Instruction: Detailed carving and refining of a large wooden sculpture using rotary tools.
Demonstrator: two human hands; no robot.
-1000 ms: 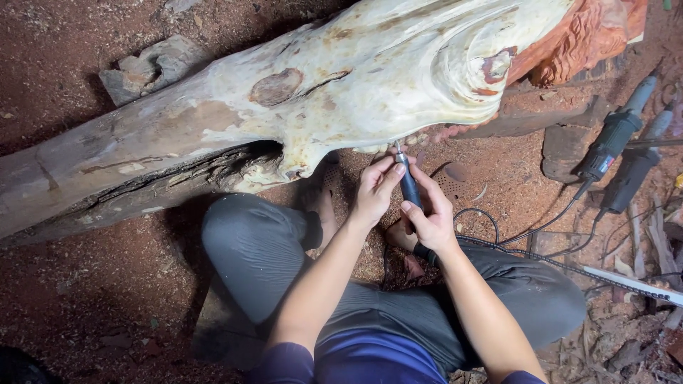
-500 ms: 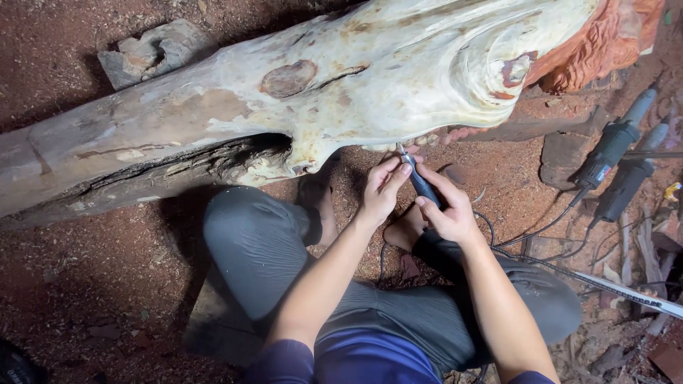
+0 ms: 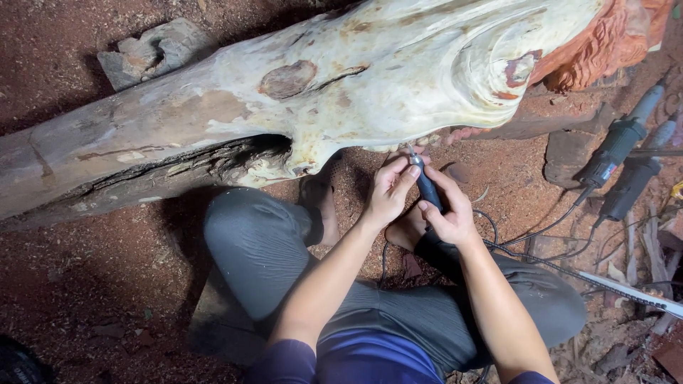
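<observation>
- Knees folded under us on the red dirt floor.
- Our right hand grips the dark rotary tool; our left hand pinches its tip end, steadying.
- Its bit meets the log's underside.
- Farther right, the log's red end looks already carved; the pale trunk seems mostly smooth, uncarved.
- Two grinders lie beyond, apart.

Wood-carving workshop, floor-level; bare red earth floor strewn with sawdust and chips; big pale log lying across it, partly carved, reddish carved end; corded power grinders resting at right, cables trailing; stone block behind log; wood scraps around.
</observation>
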